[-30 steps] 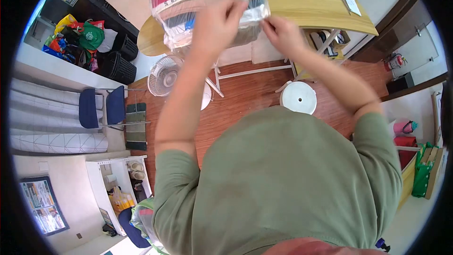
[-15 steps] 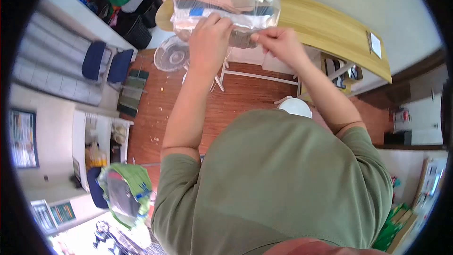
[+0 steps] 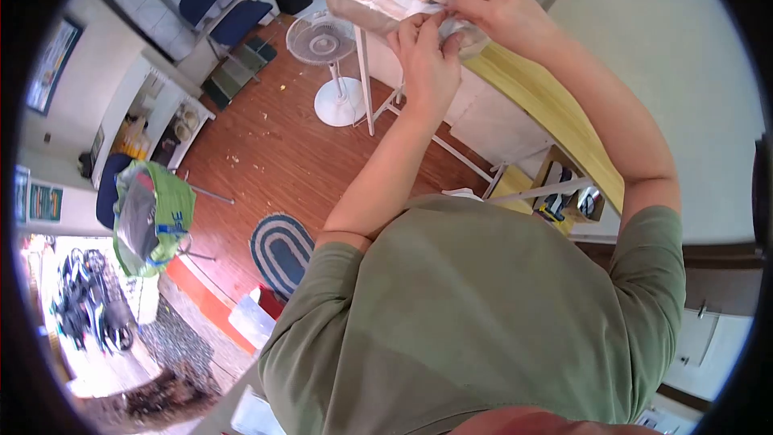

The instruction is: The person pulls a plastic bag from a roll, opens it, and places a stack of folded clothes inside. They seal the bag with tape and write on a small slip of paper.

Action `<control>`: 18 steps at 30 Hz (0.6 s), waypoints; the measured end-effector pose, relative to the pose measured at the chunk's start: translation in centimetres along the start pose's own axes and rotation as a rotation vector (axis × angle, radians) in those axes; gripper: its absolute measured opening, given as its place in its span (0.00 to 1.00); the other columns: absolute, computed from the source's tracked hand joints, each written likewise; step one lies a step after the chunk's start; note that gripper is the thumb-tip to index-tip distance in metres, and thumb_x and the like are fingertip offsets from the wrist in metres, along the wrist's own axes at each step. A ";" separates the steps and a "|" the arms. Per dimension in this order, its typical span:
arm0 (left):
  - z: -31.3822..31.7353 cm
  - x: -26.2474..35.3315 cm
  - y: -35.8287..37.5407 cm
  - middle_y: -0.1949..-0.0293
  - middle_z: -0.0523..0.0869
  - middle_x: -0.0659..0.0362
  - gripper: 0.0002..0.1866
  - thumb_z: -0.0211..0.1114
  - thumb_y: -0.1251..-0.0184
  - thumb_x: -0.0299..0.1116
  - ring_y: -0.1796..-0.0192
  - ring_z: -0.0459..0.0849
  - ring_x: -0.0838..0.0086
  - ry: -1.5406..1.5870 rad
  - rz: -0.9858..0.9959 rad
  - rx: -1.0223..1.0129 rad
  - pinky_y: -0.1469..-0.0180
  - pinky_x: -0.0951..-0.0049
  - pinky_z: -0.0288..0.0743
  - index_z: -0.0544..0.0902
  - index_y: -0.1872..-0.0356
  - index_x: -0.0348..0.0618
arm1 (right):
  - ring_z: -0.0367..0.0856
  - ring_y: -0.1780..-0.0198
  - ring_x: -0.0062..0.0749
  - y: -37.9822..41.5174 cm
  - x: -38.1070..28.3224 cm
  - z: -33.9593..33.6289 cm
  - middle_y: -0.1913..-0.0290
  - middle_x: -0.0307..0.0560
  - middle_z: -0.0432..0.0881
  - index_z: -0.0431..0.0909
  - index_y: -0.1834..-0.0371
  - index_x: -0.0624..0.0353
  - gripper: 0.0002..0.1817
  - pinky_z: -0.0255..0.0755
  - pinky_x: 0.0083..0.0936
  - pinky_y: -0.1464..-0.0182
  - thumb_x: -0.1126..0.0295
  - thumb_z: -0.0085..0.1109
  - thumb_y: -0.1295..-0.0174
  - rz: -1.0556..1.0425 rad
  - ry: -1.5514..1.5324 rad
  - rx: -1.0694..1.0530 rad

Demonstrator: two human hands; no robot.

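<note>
A clear plastic bag [image 3: 378,2] packed with folded clothes sits on the wooden table [image 3: 515,80] at the top of the view. My left hand [image 3: 429,56] is at its near edge, fingers bent and gripping the plastic from below. Just to the right, my right hand [image 3: 507,18] pinches the same plastic between thumb and fingers. The fingertips of both hands come close together there. Through the film I see pink, white and peach cloth layers and a small blue patch. Part of the bag's right side is hidden behind my right hand.
A white standing fan [image 3: 324,44] stands on the floor left of the table. Blue chairs [image 3: 235,20] are farther left. A green bag [image 3: 153,217] rests on another chair. An oval striped rug [image 3: 282,254] lies on the wood floor. Boxed items [image 3: 576,193] sit under the table.
My view has turned, so the bag and table appear farther right. Both hands have shifted along the bag's edge and come closer together, with the right hand now higher than the left.
</note>
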State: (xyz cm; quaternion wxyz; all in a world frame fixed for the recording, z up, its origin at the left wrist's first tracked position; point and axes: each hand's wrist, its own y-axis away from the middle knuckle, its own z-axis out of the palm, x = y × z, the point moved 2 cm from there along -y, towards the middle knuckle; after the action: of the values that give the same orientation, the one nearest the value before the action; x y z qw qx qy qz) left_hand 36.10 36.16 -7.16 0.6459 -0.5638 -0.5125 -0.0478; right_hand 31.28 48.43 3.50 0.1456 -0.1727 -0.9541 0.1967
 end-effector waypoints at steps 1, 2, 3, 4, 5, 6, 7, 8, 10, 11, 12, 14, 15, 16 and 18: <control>0.2 0.4 0.1 0.49 0.80 0.49 0.12 0.71 0.42 0.30 0.42 0.70 0.57 -0.029 -0.074 0.025 0.37 0.60 0.63 0.86 0.56 0.42 | 0.80 0.60 0.38 0.0 0.3 0.1 0.58 0.40 0.77 0.81 0.58 0.56 0.12 0.76 0.31 0.58 0.74 0.63 0.46 0.005 -0.051 -0.004; 0.4 0.7 0.2 0.49 0.79 0.48 0.12 0.71 0.42 0.30 0.42 0.70 0.57 -0.055 -0.148 0.051 0.37 0.61 0.63 0.87 0.56 0.42 | 0.80 0.60 0.38 -0.1 0.7 0.1 0.57 0.39 0.77 0.82 0.59 0.57 0.10 0.75 0.31 0.59 0.74 0.63 0.46 -0.029 -0.071 -0.033; 0.8 0.7 0.1 0.51 0.79 0.49 0.12 0.71 0.42 0.30 0.44 0.71 0.58 -0.068 -0.174 0.058 0.38 0.62 0.64 0.87 0.57 0.41 | 0.80 0.60 0.37 -0.2 1.2 0.0 0.56 0.39 0.77 0.82 0.61 0.58 0.09 0.75 0.31 0.59 0.73 0.64 0.45 -0.064 -0.089 -0.062; 1.2 0.3 0.0 0.53 0.78 0.49 0.11 0.71 0.42 0.31 0.46 0.72 0.59 -0.084 -0.198 0.066 0.40 0.64 0.65 0.87 0.58 0.41 | 0.80 0.61 0.37 -0.5 1.6 0.0 0.55 0.39 0.77 0.82 0.62 0.58 0.08 0.75 0.31 0.59 0.73 0.64 0.45 -0.101 -0.106 -0.088; 1.4 -0.3 -0.4 0.54 0.78 0.50 0.11 0.71 0.42 0.31 0.48 0.73 0.60 -0.101 -0.221 0.075 0.41 0.65 0.66 0.87 0.58 0.41 | 0.80 0.61 0.37 -0.7 1.7 -0.1 0.56 0.39 0.77 0.82 0.63 0.59 0.07 0.74 0.31 0.59 0.73 0.64 0.45 -0.087 -0.138 -0.097; 1.5 -1.2 -1.0 0.56 0.77 0.51 0.10 0.71 0.41 0.31 0.50 0.73 0.62 -0.033 -0.276 0.030 0.44 0.66 0.68 0.87 0.59 0.41 | 0.80 0.60 0.37 -0.7 1.6 -0.2 0.56 0.40 0.76 0.82 0.64 0.60 0.07 0.74 0.31 0.59 0.73 0.65 0.45 -0.072 -0.169 -0.105; 1.4 -1.9 -1.6 0.57 0.77 0.52 0.09 0.71 0.41 0.31 0.53 0.74 0.63 0.040 -0.331 -0.020 0.47 0.67 0.69 0.88 0.60 0.41 | 0.79 0.60 0.37 -0.9 1.5 -0.1 0.56 0.40 0.76 0.82 0.65 0.61 0.06 0.73 0.31 0.58 0.73 0.65 0.45 -0.052 -0.202 -0.118; 1.5 -2.4 -1.8 0.58 0.76 0.53 0.09 0.71 0.40 0.31 0.55 0.75 0.65 0.118 -0.385 -0.073 0.49 0.69 0.71 0.88 0.60 0.40 | 0.78 0.59 0.38 -1.1 1.5 0.2 0.56 0.41 0.75 0.82 0.65 0.61 0.07 0.73 0.32 0.57 0.72 0.65 0.45 -0.087 -0.154 -0.109; 0.7 -2.3 -1.1 0.59 0.76 0.54 0.08 0.71 0.40 0.30 0.59 0.76 0.67 0.162 -0.296 0.132 0.54 0.69 0.72 0.88 0.61 0.39 | 0.77 0.56 0.39 -1.4 1.7 0.5 0.56 0.44 0.73 0.82 0.65 0.62 0.07 0.72 0.33 0.54 0.72 0.65 0.45 -0.140 -0.054 -0.101; 0.4 -1.8 -0.7 0.59 0.75 0.55 0.08 0.71 0.39 0.30 0.60 0.76 0.68 0.188 -0.248 0.228 0.56 0.70 0.73 0.88 0.61 0.39 | 0.77 0.55 0.40 -1.8 1.9 0.5 0.56 0.45 0.73 0.82 0.65 0.62 0.07 0.72 0.34 0.53 0.72 0.65 0.44 -0.093 -0.082 -0.138; 0.6 -1.6 -0.2 0.60 0.75 0.55 0.08 0.71 0.39 0.30 0.61 0.76 0.68 0.165 -0.166 0.239 0.57 0.70 0.73 0.88 0.61 0.38 | 0.76 0.53 0.41 -2.4 2.1 0.5 0.56 0.46 0.72 0.82 0.65 0.62 0.06 0.71 0.34 0.52 0.72 0.65 0.44 -0.041 -0.109 -0.172; 0.8 -1.5 0.9 0.61 0.74 0.56 0.09 0.71 0.39 0.30 0.61 0.76 0.68 0.116 -0.006 0.257 0.58 0.70 0.72 0.87 0.61 0.37 | 0.75 0.51 0.43 -3.4 1.9 1.0 0.55 0.48 0.72 0.82 0.65 0.62 0.06 0.70 0.35 0.50 0.72 0.64 0.44 0.030 -0.114 -0.212; 1.5 -1.4 1.4 0.62 0.73 0.57 0.09 0.72 0.39 0.30 0.61 0.75 0.70 0.136 -0.029 0.239 0.58 0.71 0.72 0.87 0.61 0.36 | 0.75 0.50 0.43 -3.6 1.6 1.2 0.55 0.49 0.71 0.82 0.65 0.62 0.06 0.70 0.35 0.49 0.72 0.64 0.44 0.048 -0.088 -0.222; 1.7 -1.3 1.1 0.62 0.73 0.57 0.09 0.71 0.38 0.30 0.60 0.75 0.70 0.087 -0.035 0.249 0.58 0.72 0.72 0.87 0.61 0.36 | 0.75 0.50 0.44 -3.7 1.6 1.4 0.55 0.50 0.71 0.82 0.65 0.62 0.06 0.70 0.35 0.49 0.72 0.64 0.43 0.065 -0.060 -0.234; 1.9 -1.3 0.8 0.61 0.73 0.58 0.09 0.71 0.38 0.30 0.60 0.75 0.72 -0.015 -0.048 0.263 0.59 0.74 0.71 0.87 0.62 0.35 | 0.75 0.50 0.43 -3.8 1.7 1.6 0.54 0.49 0.71 0.82 0.64 0.62 0.07 0.70 0.35 0.49 0.72 0.65 0.44 0.096 -0.058 -0.259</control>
State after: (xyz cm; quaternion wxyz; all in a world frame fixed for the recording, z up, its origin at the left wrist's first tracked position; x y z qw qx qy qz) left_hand 34.82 37.26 -8.90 0.7090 -0.4622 -0.5325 0.0089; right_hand 28.13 45.29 4.03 0.0850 -0.2298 -0.9659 0.0837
